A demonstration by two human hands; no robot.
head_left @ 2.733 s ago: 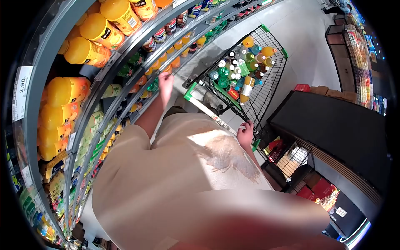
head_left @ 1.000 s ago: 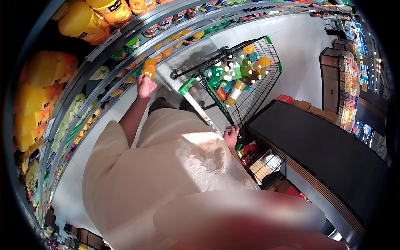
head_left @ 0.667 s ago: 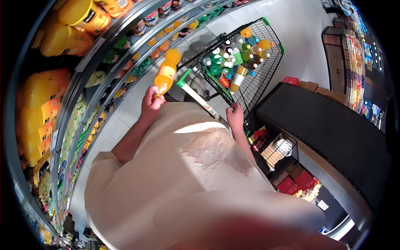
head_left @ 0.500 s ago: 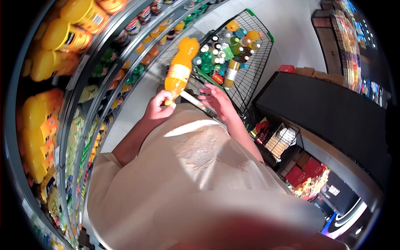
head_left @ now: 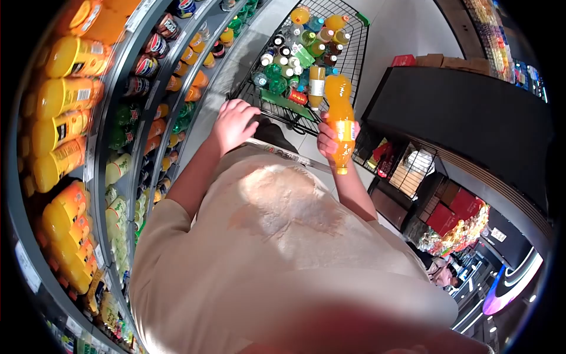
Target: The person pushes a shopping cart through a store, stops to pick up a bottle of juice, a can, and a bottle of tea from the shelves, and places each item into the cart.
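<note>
Orange bottle (head_left: 340, 112) partly hides right hand (head_left: 326, 139), grip wrapped round it; left hand (head_left: 232, 125) loosely spread.

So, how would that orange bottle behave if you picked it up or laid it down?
The orange bottle looks well filled with drink, so probably rather heavy for its size. Its rounded sides suggest it could roll if laid down. The smooth, shiny surface may be slightly slippery.
</note>
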